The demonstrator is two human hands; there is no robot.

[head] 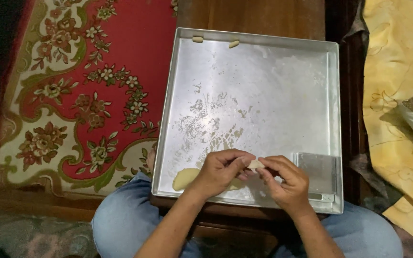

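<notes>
A small pale piece of dough point(255, 164) is pinched between the fingertips of my left hand point(222, 172) and my right hand point(285, 180), just above the near part of a large metal baking tray point(264, 91). A flat lump of dough point(183, 178) lies in the tray's near left corner, partly hidden under my left hand. Two small shaped dough pieces point(197, 39) point(233, 44) rest along the tray's far edge. A metal scraper point(317, 172) lies flat in the near right corner, beside my right hand.
The tray sits on a dark wooden low table point(259, 16). A red floral carpet point(82, 86) lies to the left, yellow patterned cloth point(397, 95) to the right. My knees in blue jeans point(125, 220) are under the table's near edge.
</notes>
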